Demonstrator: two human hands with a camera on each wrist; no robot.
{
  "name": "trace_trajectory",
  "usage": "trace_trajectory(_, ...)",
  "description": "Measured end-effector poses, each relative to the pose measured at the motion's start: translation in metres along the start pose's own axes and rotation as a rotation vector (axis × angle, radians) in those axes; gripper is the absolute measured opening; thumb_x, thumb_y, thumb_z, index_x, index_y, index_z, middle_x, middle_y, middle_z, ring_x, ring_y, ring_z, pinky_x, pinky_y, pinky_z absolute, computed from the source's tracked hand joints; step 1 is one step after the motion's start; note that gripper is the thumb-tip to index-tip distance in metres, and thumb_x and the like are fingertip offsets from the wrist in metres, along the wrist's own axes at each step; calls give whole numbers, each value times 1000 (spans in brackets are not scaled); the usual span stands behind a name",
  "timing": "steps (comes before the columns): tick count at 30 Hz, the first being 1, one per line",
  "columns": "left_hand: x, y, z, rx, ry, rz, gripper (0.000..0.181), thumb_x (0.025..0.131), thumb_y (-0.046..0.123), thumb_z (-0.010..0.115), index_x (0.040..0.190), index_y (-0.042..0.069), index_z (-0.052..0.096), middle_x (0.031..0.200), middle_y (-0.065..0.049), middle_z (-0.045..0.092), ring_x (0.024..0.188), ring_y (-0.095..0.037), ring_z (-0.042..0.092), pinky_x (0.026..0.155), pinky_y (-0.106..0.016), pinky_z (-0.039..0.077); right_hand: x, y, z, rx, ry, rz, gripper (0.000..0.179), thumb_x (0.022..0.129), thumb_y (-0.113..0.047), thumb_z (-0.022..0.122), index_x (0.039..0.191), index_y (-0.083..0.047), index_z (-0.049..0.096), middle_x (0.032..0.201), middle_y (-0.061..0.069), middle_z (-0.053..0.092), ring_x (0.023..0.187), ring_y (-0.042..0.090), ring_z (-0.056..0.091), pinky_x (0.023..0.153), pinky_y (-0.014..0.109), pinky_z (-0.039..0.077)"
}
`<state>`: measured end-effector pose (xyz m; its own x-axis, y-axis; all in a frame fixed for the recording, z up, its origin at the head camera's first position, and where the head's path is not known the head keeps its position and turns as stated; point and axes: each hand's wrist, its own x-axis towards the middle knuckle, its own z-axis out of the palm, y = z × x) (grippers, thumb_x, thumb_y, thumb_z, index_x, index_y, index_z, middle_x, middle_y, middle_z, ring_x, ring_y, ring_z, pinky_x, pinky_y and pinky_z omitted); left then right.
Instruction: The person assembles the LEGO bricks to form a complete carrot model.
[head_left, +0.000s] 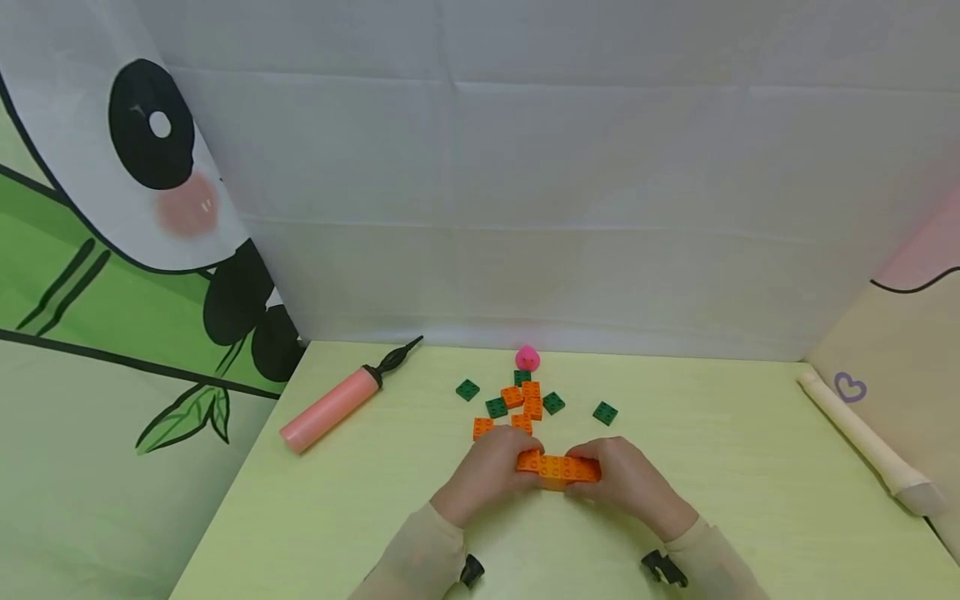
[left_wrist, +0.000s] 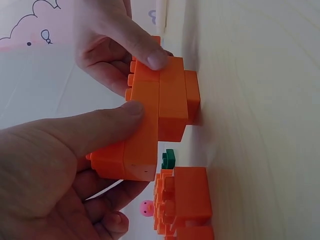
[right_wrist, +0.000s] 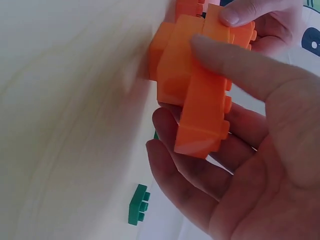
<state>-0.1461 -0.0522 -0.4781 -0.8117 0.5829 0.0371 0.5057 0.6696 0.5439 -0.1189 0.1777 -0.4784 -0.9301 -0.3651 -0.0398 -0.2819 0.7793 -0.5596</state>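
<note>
Both hands hold one block of joined orange building bricks [head_left: 555, 472] over the near middle of the table. My left hand [head_left: 498, 463] pinches its left end, the thumb lying along the side in the left wrist view. At the other end my right hand [head_left: 624, 477] grips it between thumb and fingers, as the right wrist view shows. The joined bricks [left_wrist: 172, 95] are stacked in stepped layers, studs facing up, with a narrower layer at the bottom close over the tabletop. Just beyond the hands lie loose orange bricks [head_left: 532, 407] and a green brick [head_left: 553, 403].
More green bricks [head_left: 467, 389] are scattered behind the hands, one brick [head_left: 605, 413] further right. A pink ball-like figure [head_left: 528, 358] stands at the back edge. A pink hand pump [head_left: 333, 408] lies left; a cream roll [head_left: 862, 433] lies along the right edge.
</note>
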Motion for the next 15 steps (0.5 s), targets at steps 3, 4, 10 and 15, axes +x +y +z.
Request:
trace_trajectory(3, -1, -1, 0, 14, 3, 10, 31, 85, 30, 89, 110, 15, 79, 92, 12, 67, 84, -11, 55, 85, -30, 50, 1, 0, -5, 14, -18, -20, 36, 82, -37, 91, 107, -13, 81, 95, -10, 74, 80, 7, 60, 78, 33, 55)
trace_trajectory(4, -1, -1, -1, 19, 4, 14, 31, 85, 31, 90, 109, 14, 79, 91, 12, 67, 84, -11, 55, 85, -30, 50, 2, 0, -7, 26, -21, -25, 39, 82, -41, 90, 108, -13, 81, 97, -10, 74, 81, 7, 61, 78, 32, 55)
trace_trajectory(10, -3, -1, -4, 33, -17, 2, 34, 85, 33, 89, 112, 14, 79, 97, 11, 70, 89, -12, 59, 90, -32, 52, 14, -2, -25, 71, 12, -56, 37, 92, -43, 80, 110, -11, 80, 103, -4, 75, 89, 11, 65, 77, 30, 57)
trace_trajectory(15, -2, -2, -5, 24, -37, -4, 35, 86, 33, 89, 114, 15, 79, 100, 11, 72, 92, -12, 60, 92, -33, 52, 39, -6, -30, 11, 54, -56, 18, 96, -25, 78, 105, -9, 80, 97, -6, 73, 86, 13, 65, 76, 32, 56)
